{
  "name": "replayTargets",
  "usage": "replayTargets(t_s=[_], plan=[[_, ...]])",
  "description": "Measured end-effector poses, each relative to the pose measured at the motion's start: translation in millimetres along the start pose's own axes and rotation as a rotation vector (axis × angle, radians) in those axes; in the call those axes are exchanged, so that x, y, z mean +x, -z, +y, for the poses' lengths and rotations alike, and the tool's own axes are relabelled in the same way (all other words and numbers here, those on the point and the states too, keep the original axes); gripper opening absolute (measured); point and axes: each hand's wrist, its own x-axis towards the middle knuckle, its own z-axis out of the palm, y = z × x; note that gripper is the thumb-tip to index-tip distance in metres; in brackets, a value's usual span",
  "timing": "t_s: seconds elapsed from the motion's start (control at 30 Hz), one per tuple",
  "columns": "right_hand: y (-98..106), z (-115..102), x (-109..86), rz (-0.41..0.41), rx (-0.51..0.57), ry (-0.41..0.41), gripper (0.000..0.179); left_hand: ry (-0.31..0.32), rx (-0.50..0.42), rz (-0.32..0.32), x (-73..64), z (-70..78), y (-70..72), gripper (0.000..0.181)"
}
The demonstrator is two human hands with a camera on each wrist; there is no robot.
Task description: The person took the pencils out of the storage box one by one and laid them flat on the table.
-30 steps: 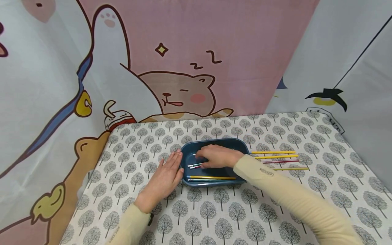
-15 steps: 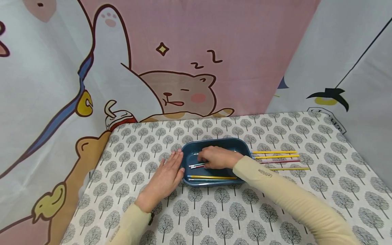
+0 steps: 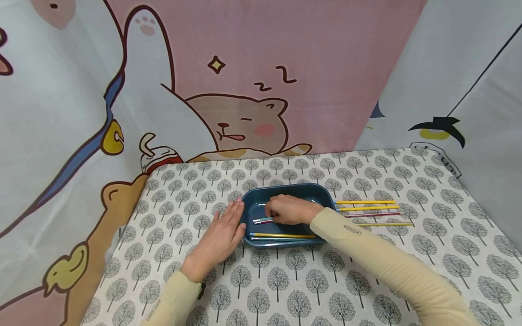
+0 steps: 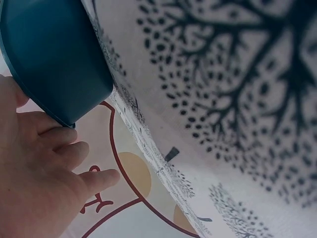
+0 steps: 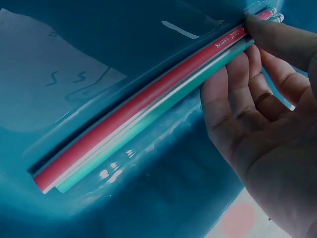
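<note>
In the head view my right hand [image 3: 291, 209] reaches down into a dark blue rectangular tray [image 3: 254, 210]. It pinches two pencils together, a red pencil [image 5: 143, 104] and a green pencil [image 5: 163, 113]. The thumb lies on the red one and the fingertips are under the green one, near the eraser ends in the right wrist view. Along the tray's near side lie a yellow pencil [image 3: 281, 235] and a dark green pencil [image 3: 277, 239]. My left hand [image 3: 216, 240] rests at the tray's left end, its extended fingers touching the rim.
Right of the tray, several more pencils lie roughly parallel on the tree-print cloth [image 3: 277, 280]: two yellow pencils [image 3: 367, 208], a dark red pencil [image 3: 379, 214] and a yellowish pencil [image 3: 387, 224]. A cartoon-print curtain [image 3: 326, 81] hangs behind the table.
My right hand and the two pinched pencils have shifted very slightly to the right inside the tray. The left hand stays at the rim.
</note>
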Motion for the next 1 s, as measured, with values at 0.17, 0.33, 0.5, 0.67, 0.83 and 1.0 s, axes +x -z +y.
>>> replayTargets(t_s=[0.17, 0.33, 0.5, 0.67, 0.83, 1.0], plan=[[1, 2, -0.7, 0.006, 0.016, 0.017, 0.010, -0.003, 0.005, 0.002, 1.7, -0.6, -0.2, 0.057], [2, 3, -1.7, 0.009, 0.022, 0.026, 0.011, -0.008, 0.016, 0.001, 3.0, -0.9, 1.1, 0.057], [2, 5, -1.6, 0.017, 0.027, 0.010, 0.013, -0.011, 0.014, -0.008, 3.8, -2.0, 2.4, 0.057], [5, 4, -3.4, 0.030, 0.022, 0.004, 0.015, -0.017, 0.023, -0.017, 3.1, -3.5, 2.6, 0.056], [9, 2, -5.6, 0.055, 0.023, 0.008, 0.014, -0.029, 0.029, -0.015, 2.2, -5.4, 2.1, 0.054], [16, 1, -8.9, 0.089, 0.017, -0.015, 0.014, -0.038, 0.042, -0.011, 1.6, -5.7, 2.6, 0.052]])
